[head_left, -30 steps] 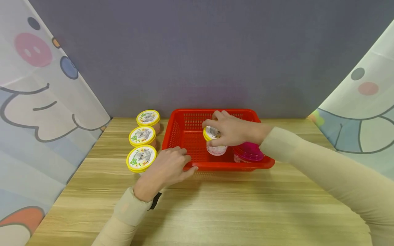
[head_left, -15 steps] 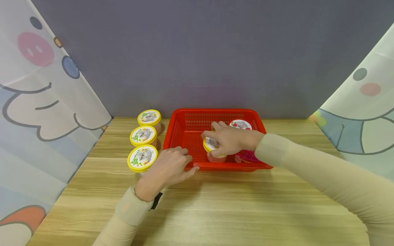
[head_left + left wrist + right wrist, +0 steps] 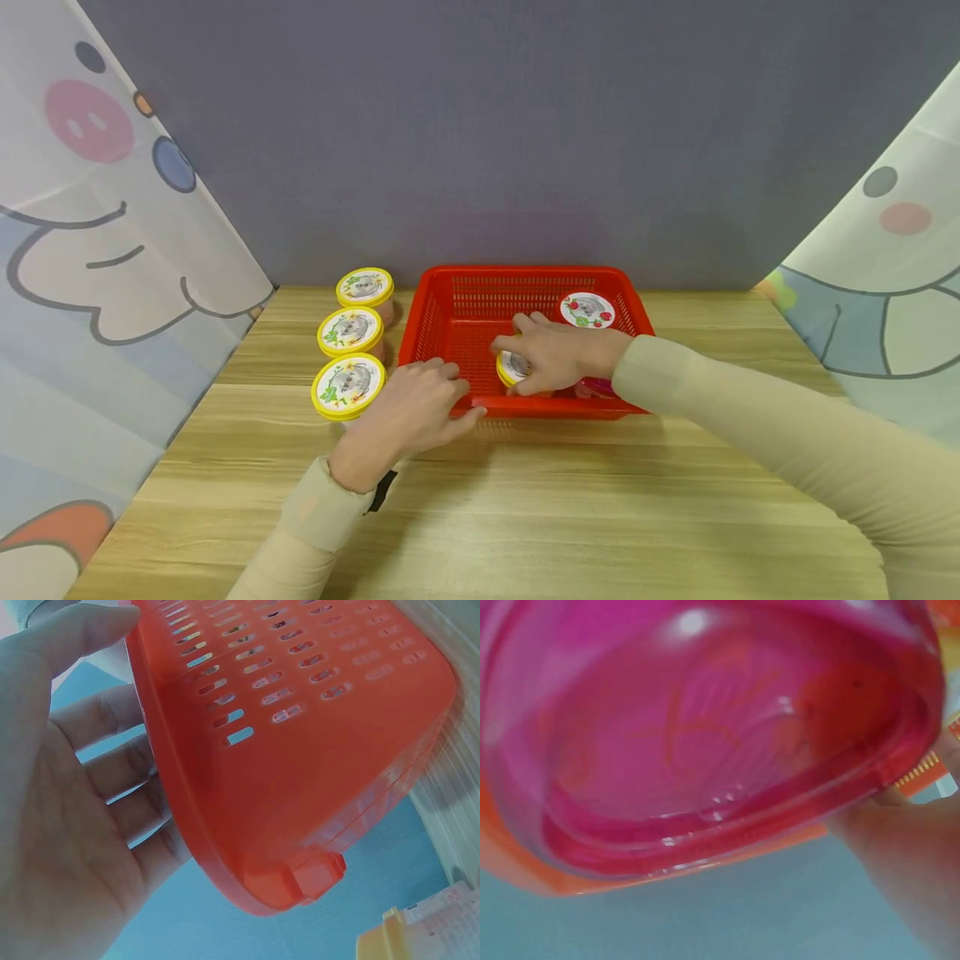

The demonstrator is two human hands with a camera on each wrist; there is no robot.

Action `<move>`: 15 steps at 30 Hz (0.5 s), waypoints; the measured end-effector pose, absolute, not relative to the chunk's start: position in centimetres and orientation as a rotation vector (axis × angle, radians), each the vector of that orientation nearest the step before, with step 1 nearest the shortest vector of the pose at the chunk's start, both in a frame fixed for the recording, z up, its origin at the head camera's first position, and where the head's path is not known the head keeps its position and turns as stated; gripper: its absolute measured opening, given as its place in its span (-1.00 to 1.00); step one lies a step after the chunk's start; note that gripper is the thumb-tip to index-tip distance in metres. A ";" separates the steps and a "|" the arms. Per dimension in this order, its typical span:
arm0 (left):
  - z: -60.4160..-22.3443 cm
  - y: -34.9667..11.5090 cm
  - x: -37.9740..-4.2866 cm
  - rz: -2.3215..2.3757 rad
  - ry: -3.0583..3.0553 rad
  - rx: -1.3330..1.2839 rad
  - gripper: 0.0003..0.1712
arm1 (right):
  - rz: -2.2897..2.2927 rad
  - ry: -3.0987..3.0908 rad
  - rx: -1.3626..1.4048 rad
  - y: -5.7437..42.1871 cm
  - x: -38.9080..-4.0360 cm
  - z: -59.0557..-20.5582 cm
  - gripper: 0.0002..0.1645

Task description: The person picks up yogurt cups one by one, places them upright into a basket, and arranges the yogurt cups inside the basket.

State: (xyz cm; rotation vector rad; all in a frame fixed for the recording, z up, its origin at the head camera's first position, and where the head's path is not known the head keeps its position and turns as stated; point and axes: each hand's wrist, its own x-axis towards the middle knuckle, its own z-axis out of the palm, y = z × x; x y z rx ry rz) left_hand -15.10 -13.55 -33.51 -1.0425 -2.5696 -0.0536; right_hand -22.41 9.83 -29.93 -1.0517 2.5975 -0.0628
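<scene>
Lowering the yellow tub (image 3: 513, 368): it sits deeper in the basket (image 3: 570, 407), near the front wall, than half a second ago; placement looks nearly done. Right hand (image 3: 557, 354) grasps it; left hand (image 3: 418, 402) grips the rim. Berry tub (image 3: 587, 310) and pink lid (image 3: 705, 735) crowd the right; three more yellow tubs (image 3: 349, 330) stand outside, left.

Left hand (image 3: 64, 817) grips rim of slotted red basket (image 3: 330, 765), thumb at edge, fingers behind; yellow-lidded tub (image 3: 435, 934) partly visible, lower right.
</scene>
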 end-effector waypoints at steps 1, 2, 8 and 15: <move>-33.5 -13.5 -15.1 -0.054 -2.566 -1.044 -0.59 | -0.059 2.599 -1.048 9.9 -22.4 -30.0 -0.27; -33.5 -13.5 -15.1 -0.055 -2.563 -1.047 -0.58 | -0.058 2.601 -1.043 9.9 -22.4 -30.1 -0.27; -33.5 -13.5 -15.2 -0.055 -2.551 -1.048 -0.58 | -0.074 2.603 -1.018 10.2 -22.4 -30.2 -0.26; -33.5 -13.5 -15.0 -0.046 -2.568 -1.039 -0.58 | -0.052 2.612 -0.961 10.3 -22.0 -30.0 -0.15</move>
